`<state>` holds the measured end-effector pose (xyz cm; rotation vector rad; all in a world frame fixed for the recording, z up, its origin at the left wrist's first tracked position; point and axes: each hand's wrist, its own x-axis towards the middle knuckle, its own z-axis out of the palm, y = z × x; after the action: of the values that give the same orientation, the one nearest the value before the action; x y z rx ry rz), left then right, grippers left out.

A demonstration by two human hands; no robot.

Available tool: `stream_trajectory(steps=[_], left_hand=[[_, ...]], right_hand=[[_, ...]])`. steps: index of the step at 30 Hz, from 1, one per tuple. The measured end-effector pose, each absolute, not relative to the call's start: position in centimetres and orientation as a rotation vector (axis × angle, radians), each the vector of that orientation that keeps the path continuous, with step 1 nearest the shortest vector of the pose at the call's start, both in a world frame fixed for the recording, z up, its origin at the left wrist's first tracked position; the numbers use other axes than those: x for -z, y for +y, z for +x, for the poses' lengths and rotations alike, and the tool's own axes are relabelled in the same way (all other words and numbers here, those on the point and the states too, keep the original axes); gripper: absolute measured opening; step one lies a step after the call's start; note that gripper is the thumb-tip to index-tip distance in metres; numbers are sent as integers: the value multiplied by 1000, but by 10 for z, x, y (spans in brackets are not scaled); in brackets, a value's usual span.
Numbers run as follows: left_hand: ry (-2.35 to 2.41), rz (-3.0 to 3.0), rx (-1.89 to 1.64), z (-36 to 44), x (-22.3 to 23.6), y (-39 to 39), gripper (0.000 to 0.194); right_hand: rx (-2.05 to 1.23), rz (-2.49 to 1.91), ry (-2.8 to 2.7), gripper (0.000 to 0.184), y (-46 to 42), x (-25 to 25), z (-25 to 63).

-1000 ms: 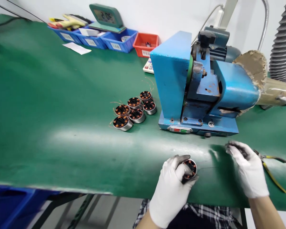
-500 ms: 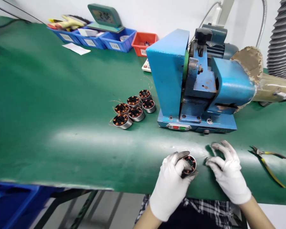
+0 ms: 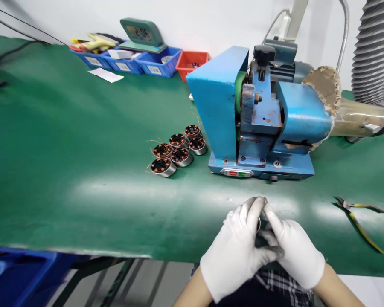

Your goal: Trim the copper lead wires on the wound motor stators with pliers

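Note:
My left hand [image 3: 233,247], in a white glove with grey fingertips, is closed around a motor stator [image 3: 258,225]. Only a sliver of its metal rim shows between the hands; its copper windings are hidden. Close against it from the right comes my gloved right hand [image 3: 296,247], its fingertips meeting those of the left at the top of the stator. Those fingers are bent and closed, and what they pinch is covered. A fine loose wire [image 3: 286,212] curls out above the right hand's knuckles.
Several stators [image 3: 179,149] with copper windings stand grouped left of a blue belt-grinding machine [image 3: 217,102]. Yellow-handled cutting pliers [image 3: 347,205] lie open at the right. Along the wall are blue bins [image 3: 161,68], a red bin [image 3: 192,62] and a digital clock [image 3: 141,32].
My right hand has moved left to meet my left hand at the stator. The left hand has turned over it, so the windings no longer show. The camera view has shifted slightly.

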<state>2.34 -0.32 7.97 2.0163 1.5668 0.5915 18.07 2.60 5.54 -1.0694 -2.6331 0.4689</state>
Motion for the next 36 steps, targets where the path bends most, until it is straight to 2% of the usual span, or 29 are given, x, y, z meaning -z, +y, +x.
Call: stream_trajectory(steps=[3,5,7,11,13,16,18,20,23,27,28,31,32,36], left_hand=[[1576,2073,-576,19,-76,-1,50],[1582,2118,-539,18,-75,0,31],[1559,2175,-492,17,-76,1,21],[1518,2299,-510,19,-74,4,15],[1506,2328,-555,20,-72,5,14],[1492,2320,-621,21,-68,6,14],[1480,2312,-643,22,-65,6,14],[1480,2310,-649,23,-63,6,14],[1497,2322,-662,23,-64,5,15],[1486,2259,-643,21,-69,3,17],[1492,2196,-641,19,-70,3,24],[1604,2016,-633,11,-68,3,69],[1639,1999,-629,8,-66,3,74],[1629,1992,-712,4,-58,4,53]], right_hand=[[-644,-1197,-2542,33,30,-51,183],[-708,-1274,-2482,26,30,-55,184],[-828,-1330,-2399,26,30,-60,184],[-1427,-1445,-1894,24,38,-65,190],[-1504,-1497,-1721,26,44,-64,201],[-1309,-1638,-1575,27,51,-65,225],[-986,-1652,-1581,21,50,-69,235],[-659,-1453,-1864,8,45,-72,234],[-363,-953,-2383,17,36,-71,214],[-222,-814,-2469,26,34,-58,193],[-222,-830,-2459,25,35,-55,192],[-244,-885,-2422,21,37,-46,194],[-257,-898,-2410,22,37,-45,196],[-234,-926,-2438,31,33,-49,198]])
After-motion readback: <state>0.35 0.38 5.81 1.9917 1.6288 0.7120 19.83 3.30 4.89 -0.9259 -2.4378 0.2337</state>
